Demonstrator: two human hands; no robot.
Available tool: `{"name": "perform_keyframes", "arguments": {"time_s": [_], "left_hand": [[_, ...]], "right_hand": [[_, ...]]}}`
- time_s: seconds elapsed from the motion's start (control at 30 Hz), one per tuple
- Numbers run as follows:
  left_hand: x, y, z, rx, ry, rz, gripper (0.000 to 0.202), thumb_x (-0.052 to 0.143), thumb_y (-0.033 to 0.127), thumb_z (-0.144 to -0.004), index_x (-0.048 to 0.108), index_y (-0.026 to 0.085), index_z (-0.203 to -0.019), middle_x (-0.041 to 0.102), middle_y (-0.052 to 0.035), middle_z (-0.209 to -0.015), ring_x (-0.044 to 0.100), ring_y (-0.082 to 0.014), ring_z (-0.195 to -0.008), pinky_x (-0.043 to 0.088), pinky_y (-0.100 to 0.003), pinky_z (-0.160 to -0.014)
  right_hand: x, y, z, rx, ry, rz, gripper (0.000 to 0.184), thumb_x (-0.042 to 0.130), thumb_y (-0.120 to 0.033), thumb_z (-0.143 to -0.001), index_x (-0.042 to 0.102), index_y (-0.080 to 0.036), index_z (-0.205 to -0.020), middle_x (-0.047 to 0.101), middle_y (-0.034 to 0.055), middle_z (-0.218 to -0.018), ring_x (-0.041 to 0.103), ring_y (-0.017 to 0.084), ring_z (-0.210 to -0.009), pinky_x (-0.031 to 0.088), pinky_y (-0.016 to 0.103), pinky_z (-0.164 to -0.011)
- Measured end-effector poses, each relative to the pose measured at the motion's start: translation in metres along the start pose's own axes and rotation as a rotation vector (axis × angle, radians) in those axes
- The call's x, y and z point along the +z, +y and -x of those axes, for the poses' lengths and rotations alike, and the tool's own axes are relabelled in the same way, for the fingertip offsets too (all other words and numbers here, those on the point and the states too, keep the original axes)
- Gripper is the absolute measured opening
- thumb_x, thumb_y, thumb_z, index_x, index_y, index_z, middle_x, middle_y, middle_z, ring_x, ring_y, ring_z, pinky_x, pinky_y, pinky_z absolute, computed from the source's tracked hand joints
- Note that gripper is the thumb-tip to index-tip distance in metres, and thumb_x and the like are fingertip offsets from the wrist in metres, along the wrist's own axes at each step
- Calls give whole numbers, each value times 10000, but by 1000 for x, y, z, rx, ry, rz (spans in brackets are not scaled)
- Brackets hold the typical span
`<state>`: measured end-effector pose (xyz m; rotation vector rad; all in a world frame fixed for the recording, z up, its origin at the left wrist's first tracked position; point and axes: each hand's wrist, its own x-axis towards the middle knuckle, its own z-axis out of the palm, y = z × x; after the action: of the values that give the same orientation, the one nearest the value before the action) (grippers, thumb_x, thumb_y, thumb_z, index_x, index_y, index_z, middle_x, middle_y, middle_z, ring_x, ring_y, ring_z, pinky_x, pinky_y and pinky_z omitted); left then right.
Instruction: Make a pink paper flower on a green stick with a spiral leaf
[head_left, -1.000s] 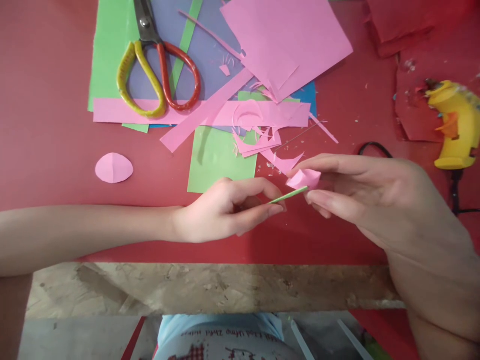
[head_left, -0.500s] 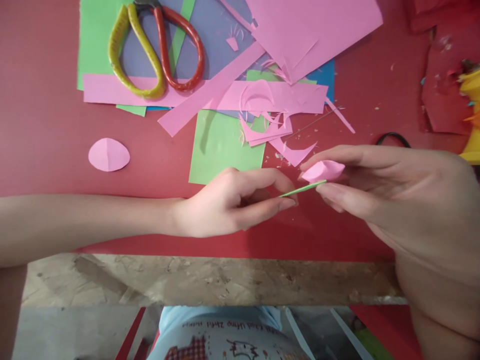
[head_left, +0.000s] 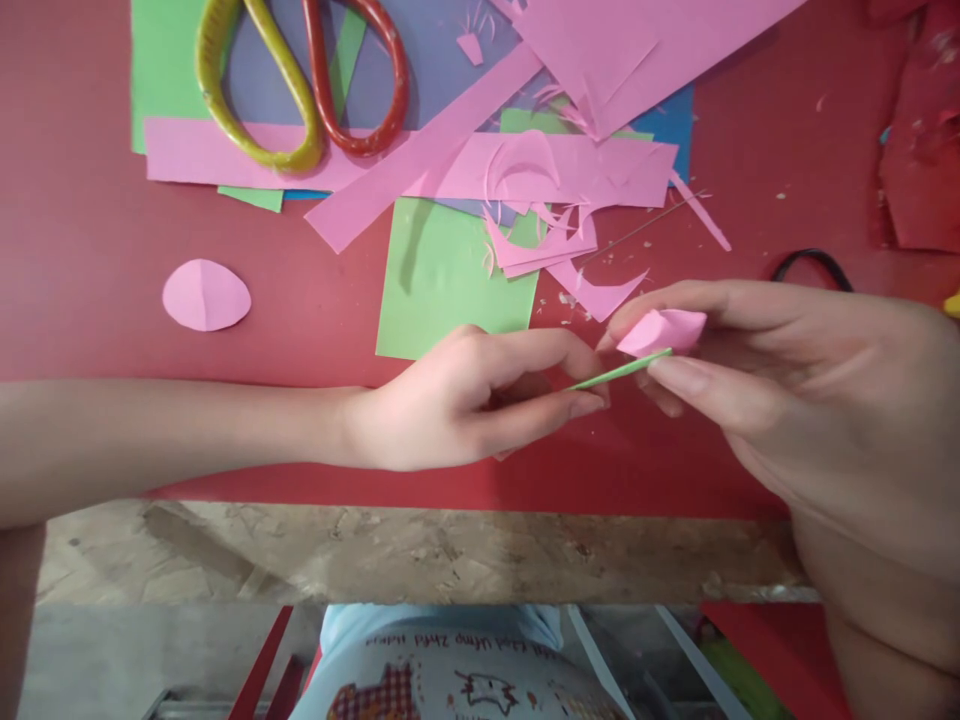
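My left hand (head_left: 487,400) pinches one end of a thin green paper strip (head_left: 622,371) between thumb and fingertips. My right hand (head_left: 780,390) holds a small folded pink paper piece (head_left: 661,331) between thumb and fingers. The strip's other end lies against the lower side of the pink piece, by my right thumb. Whether the two are stuck together I cannot tell. An oval pink paper piece (head_left: 207,296) with a crease down its middle lies on the red tabletop (head_left: 315,330) to the left. A green paper square (head_left: 450,280) is partly under my left hand.
Scissors (head_left: 300,150) with one yellow and one red handle lie on coloured paper at the back left. Pink paper sheets (head_left: 637,50), strips and curled scraps (head_left: 555,240) spread behind my hands. A black loop (head_left: 814,262) sits beyond my right hand. The wooden edge (head_left: 420,550) runs along the front.
The view has shifted slightly, so the scissors and papers sit higher in it. Both hands keep their hold on the green strip and the folded pink piece.
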<state>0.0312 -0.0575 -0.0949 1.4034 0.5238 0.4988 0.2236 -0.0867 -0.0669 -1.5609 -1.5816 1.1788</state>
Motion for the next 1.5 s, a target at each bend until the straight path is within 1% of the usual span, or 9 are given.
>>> {"name": "perform_keyframes", "arguments": {"time_s": [0.13,0.4,0.57,0.8,1.03,1.2,1.3,1.4,1.5], "left_hand": [[1,0,1,-5,-14,29,86,469,164,-887,478,156,-801,388,103,-471,377,-32,-402,331,-138,-395],[0,-2,1,-10,-21,-18,118,484,182,-909,500,163,-794,507,78,-479,478,-30,-422,393,-108,-411],[0,-4,1,58,-35,-47,155,471,192,-927,533,120,-805,584,30,-515,538,-39,-450,447,-111,-453],[-2,-1,2,10,-77,-88,216,460,250,-949,560,158,-781,709,-41,-669,643,-76,-574,523,-148,-545],[-2,-1,2,-16,-88,-71,288,412,247,-971,587,133,-772,737,-72,-709,671,-79,-606,542,-136,-589],[-2,-2,1,3,-105,-89,297,414,213,-967,618,103,-782,749,-88,-725,671,-62,-600,525,-103,-584],[-2,-2,1,15,-105,-85,291,425,216,-967,627,96,-796,753,-86,-722,684,-55,-614,514,-81,-586],[-2,-2,1,12,-83,-71,281,436,234,-968,618,106,-796,755,-76,-717,682,-51,-593,494,-76,-534],[-1,-1,2,11,-61,-56,274,430,228,-972,606,112,-797,754,-71,-702,672,-44,-567,450,-74,-458]], "right_hand": [[1,-1,0,9,11,29,202,629,-158,-767,716,-317,-857,672,-133,-778,594,-5,-707,468,10,-617],[3,-2,2,-10,-7,55,173,597,-155,-787,686,-296,-833,668,-112,-776,599,27,-738,480,57,-616],[3,-4,1,5,-23,65,132,608,-177,-792,676,-281,-834,674,-89,-785,613,61,-729,509,113,-585],[3,-5,1,18,-3,59,132,622,-172,-784,685,-282,-820,688,-93,-790,645,79,-733,529,153,-592],[3,-4,0,-6,-6,55,137,618,-168,-801,677,-291,-819,690,-128,-781,644,40,-745,511,114,-655],[4,-4,0,-7,-4,61,134,619,-163,-793,672,-284,-817,690,-142,-769,644,17,-719,507,80,-641],[5,-4,0,-6,3,75,120,626,-173,-789,677,-278,-816,699,-135,-776,655,31,-719,520,99,-630],[5,-3,-1,7,-4,78,117,632,-192,-791,690,-288,-825,707,-126,-774,674,58,-726,544,134,-618],[4,-3,-2,8,-9,46,181,635,-182,-788,715,-326,-864,713,-141,-796,681,50,-744,541,115,-623]]}}
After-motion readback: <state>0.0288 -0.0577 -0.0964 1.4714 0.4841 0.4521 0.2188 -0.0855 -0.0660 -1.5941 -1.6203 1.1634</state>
